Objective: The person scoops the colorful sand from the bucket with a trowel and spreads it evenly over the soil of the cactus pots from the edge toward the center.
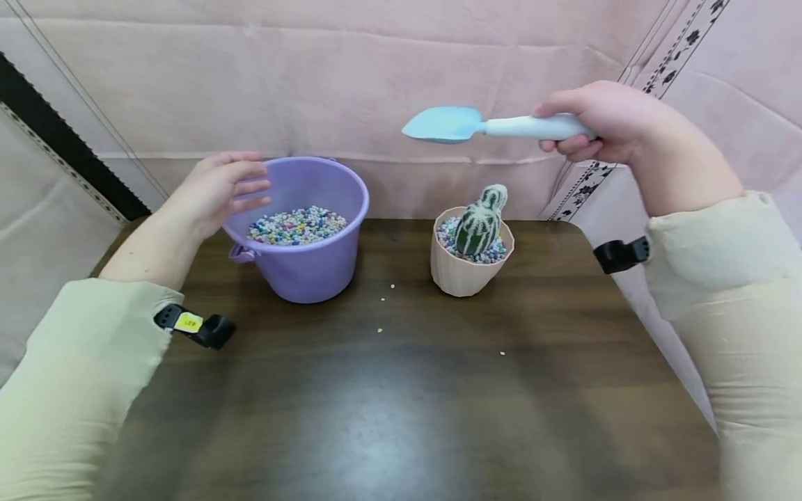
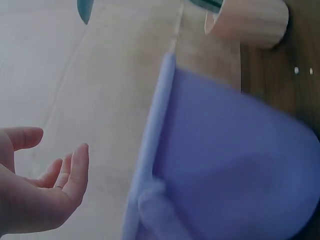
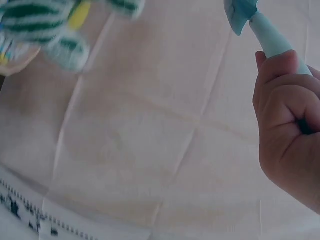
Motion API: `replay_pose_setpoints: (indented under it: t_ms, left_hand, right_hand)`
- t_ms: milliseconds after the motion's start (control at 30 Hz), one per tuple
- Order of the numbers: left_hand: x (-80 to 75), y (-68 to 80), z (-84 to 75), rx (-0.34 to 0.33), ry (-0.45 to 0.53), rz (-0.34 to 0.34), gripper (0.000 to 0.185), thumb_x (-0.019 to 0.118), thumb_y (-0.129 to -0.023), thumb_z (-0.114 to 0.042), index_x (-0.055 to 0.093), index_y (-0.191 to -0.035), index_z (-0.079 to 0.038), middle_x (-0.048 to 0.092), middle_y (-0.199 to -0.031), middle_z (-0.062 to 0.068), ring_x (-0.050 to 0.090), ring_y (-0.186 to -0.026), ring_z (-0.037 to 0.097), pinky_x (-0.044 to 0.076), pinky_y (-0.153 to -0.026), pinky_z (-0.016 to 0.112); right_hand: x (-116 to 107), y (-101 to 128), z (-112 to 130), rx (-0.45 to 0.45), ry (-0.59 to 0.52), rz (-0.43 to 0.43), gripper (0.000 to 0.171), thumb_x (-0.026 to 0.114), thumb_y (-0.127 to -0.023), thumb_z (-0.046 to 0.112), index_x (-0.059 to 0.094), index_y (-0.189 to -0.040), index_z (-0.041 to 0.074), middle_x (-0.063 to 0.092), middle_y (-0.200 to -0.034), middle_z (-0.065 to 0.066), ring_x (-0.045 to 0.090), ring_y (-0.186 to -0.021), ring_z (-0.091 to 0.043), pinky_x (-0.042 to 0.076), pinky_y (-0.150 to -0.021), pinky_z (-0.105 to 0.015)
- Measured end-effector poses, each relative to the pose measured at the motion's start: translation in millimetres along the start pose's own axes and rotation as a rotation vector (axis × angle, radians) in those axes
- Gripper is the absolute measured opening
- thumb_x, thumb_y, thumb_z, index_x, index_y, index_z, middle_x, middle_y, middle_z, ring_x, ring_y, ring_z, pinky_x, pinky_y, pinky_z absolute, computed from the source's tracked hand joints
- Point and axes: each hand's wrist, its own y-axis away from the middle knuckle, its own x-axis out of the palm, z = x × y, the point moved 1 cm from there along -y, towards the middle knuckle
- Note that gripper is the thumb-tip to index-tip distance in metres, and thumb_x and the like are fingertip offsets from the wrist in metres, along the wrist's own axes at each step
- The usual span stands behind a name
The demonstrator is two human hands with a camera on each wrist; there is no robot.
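My right hand [image 1: 617, 122] grips the pale handle of a light blue hand trowel [image 1: 446, 125], held level in the air above a potted cactus, its blade pointing left. The cactus [image 1: 479, 223], green with white stripes, stands in a cream pot [image 1: 460, 275] filled with small coloured pebbles. At the left, my left hand [image 1: 219, 188] hovers beside the rim of a purple bucket [image 1: 307, 271], fingers loosely bent and holding nothing. Multicoloured pebbles [image 1: 297, 227] lie inside the bucket. In the left wrist view, the left hand [image 2: 47, 182] shows apart from the bucket's rim.
Bucket and pot stand near the far edge of a dark wooden table [image 1: 376, 417]. A few stray pebbles [image 1: 379, 330] lie on the wood between and in front of them. Pinkish cloth [image 1: 376, 83] hangs behind the table and at both sides.
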Motion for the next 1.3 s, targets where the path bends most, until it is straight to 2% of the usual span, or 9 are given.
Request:
replay_pose_setpoints:
  t_ms: [133,367,500,733,867,933,1067,1167,1300]
  left_hand:
    - [-22.3,-0.7,6.7,-0.003,0.011,-0.033,0.051,0.059,-0.092,-0.019,0.036,-0.136,-0.012,0.048,-0.112,-0.001,0.058,-0.088,0.003,0.056,-0.073,0.017]
    - [-52.0,2.2,15.5,-0.040,-0.046,-0.091,0.072,0.056,-0.093,-0.025,0.015,-0.150,-0.009,0.046,-0.114,-0.003,0.052,-0.104,0.006,0.054,-0.078,0.013]
    - [-60.7,4.1,22.1,-0.058,-0.035,-0.129,0.070,0.057,-0.093,-0.024,0.017,-0.149,-0.010,0.054,-0.100,-0.011,0.056,-0.093,0.001,0.054,-0.076,0.013]
    - [-63.3,2.2,39.3,-0.099,-0.101,-0.139,0.073,0.054,-0.094,-0.021,0.010,-0.149,-0.004,0.055,-0.092,-0.016,0.058,-0.080,-0.005,0.053,-0.076,0.012]
    - [-59.0,-1.5,48.5,-0.152,-0.030,-0.104,0.075,0.056,-0.093,-0.015,0.008,-0.150,-0.005,0.054,-0.095,-0.012,0.059,-0.079,-0.003,0.054,-0.075,0.014]
    - [-56.3,-1.9,51.3,-0.160,-0.017,-0.103,0.074,0.057,-0.092,-0.014,0.012,-0.150,-0.007,0.051,-0.100,-0.008,0.059,-0.080,-0.002,0.054,-0.074,0.014]
    - [-51.9,-1.4,53.5,-0.143,-0.034,-0.114,0.052,0.056,-0.092,-0.015,0.033,-0.139,-0.012,0.050,-0.105,-0.007,0.060,-0.082,-0.002,0.054,-0.072,0.014]
    - [-48.4,-0.4,54.1,-0.137,-0.018,-0.122,0.043,0.056,-0.092,-0.015,0.038,-0.131,-0.014,0.049,-0.108,-0.006,0.060,-0.083,-0.001,0.054,-0.072,0.015]
    - [-46.6,0.1,54.3,-0.139,0.000,-0.130,0.059,0.056,-0.092,-0.014,0.027,-0.144,-0.010,0.049,-0.109,-0.006,0.060,-0.083,-0.001,0.055,-0.070,0.015]
  right_hand:
    - [28,-13,6,0.017,0.041,-0.017,0.016,0.049,-0.096,0.020,0.049,-0.101,0.005,0.057,-0.062,-0.006,0.032,-0.039,-0.005,0.020,-0.035,-0.017]
    - [74,-30,11,0.057,0.171,-0.021,0.024,0.050,-0.093,0.021,0.048,-0.109,0.003,0.058,-0.060,-0.001,0.033,-0.040,-0.003,0.023,-0.036,-0.014]
    - [92,-41,9,0.066,0.201,-0.028,0.024,0.049,-0.093,0.021,0.048,-0.109,0.003,0.058,-0.060,0.000,0.033,-0.040,-0.003,0.023,-0.037,-0.013]
    - [114,-62,1,0.067,0.243,-0.023,0.028,0.047,-0.092,0.020,0.050,-0.110,-0.001,0.058,-0.057,0.001,0.035,-0.039,-0.003,0.024,-0.037,-0.013]
    - [127,-74,-5,0.073,0.291,-0.029,0.031,0.048,-0.091,0.021,0.052,-0.113,-0.001,0.060,-0.058,0.002,0.036,-0.040,-0.004,0.026,-0.038,-0.013]
    - [134,-79,-7,0.072,0.305,-0.025,0.031,0.049,-0.091,0.021,0.054,-0.113,-0.001,0.060,-0.059,0.002,0.037,-0.040,-0.004,0.027,-0.039,-0.013]
    - [146,-89,-11,0.063,0.307,-0.020,0.031,0.050,-0.090,0.021,0.056,-0.112,-0.001,0.061,-0.058,0.002,0.038,-0.042,-0.005,0.029,-0.040,-0.014]
    - [153,-96,-13,0.052,0.297,-0.020,0.030,0.053,-0.091,0.020,0.058,-0.111,-0.002,0.060,-0.057,0.001,0.038,-0.043,-0.006,0.030,-0.041,-0.014]
    - [163,-107,-16,0.033,0.277,-0.028,0.027,0.058,-0.091,0.018,0.061,-0.108,-0.002,0.058,-0.055,0.000,0.038,-0.043,-0.007,0.031,-0.042,-0.014]
